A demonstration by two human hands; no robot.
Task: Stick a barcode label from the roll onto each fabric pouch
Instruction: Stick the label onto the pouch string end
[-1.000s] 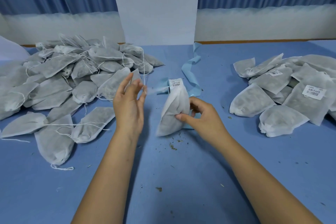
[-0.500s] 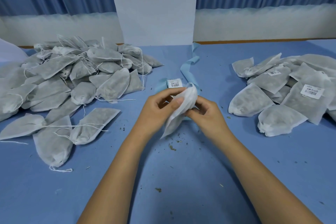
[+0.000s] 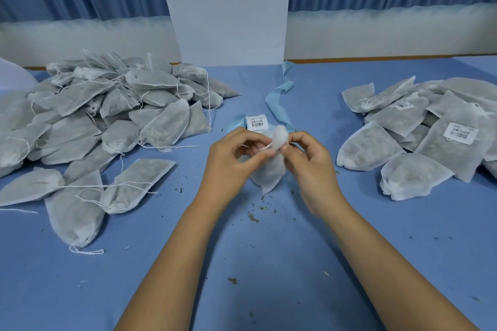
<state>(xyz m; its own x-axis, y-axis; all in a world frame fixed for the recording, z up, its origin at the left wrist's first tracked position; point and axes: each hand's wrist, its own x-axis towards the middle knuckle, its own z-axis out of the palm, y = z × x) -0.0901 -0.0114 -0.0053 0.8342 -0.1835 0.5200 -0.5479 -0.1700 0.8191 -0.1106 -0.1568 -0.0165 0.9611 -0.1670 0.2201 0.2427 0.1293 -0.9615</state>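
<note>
Both hands hold one white fabric pouch [image 3: 270, 172] upright above the blue table, its gathered neck pinched between them. My left hand [image 3: 231, 158] grips the neck and a bit of white drawstring from the left. My right hand [image 3: 309, 161] pinches the neck from the right. Just behind the pouch stands the label roll [image 3: 256, 123], a barcode label facing me, with its pale blue backing strip [image 3: 278, 94] trailing away toward the wall. No label shows on the held pouch.
A large heap of unlabelled pouches [image 3: 102, 121] with loose strings covers the left of the table. A pile of pouches [image 3: 430, 131] on the right has barcode labels on some. Dried herb crumbs [image 3: 254, 217] lie scattered below my hands. A white panel [image 3: 228, 8] stands at the back.
My left hand came in from the left and joined the right on the pouch's neck. Both hands have since worked up to the gathered top, which looks more bunched.
</note>
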